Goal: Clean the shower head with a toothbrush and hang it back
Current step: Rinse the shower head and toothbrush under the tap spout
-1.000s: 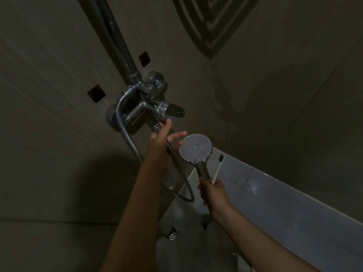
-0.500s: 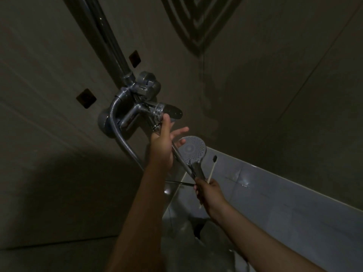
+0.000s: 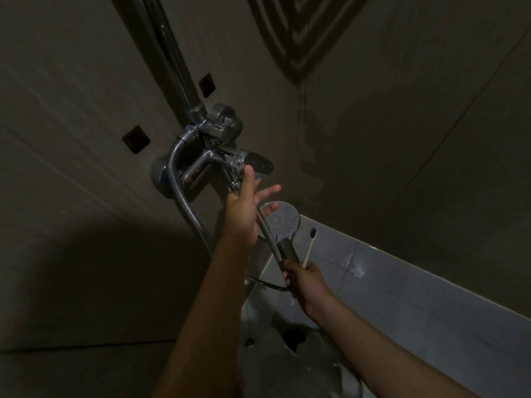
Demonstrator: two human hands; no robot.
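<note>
Toothbrush (image 3: 309, 251) one, shower head (image 3: 284, 222) one

A chrome mixer tap (image 3: 201, 168) sits below a riser pipe (image 3: 169, 53).

The shower head (image 3: 283, 222) has a pale grey face dotted with rings of nozzle holes round a plain middle, and a chrome handle. At its four o'clock the toothbrush (image 3: 309, 248) has a cream-white handle and a black bristle end. The hose (image 3: 175, 185) is chrome with fine ribbing; the mixer tap (image 3: 214, 165) and riser pipe (image 3: 172, 58) are plain polished chrome. The wall tiles (image 3: 71, 110) are dull brownish beige with faint slanting streaks, set with small dark brown squares (image 3: 136, 139). At one o'clock a patterned tile (image 3: 298, 30) bears nested dark and light angular bands. At four o'clock the lower tiles (image 3: 416, 297) are pale blue-grey.
</note>
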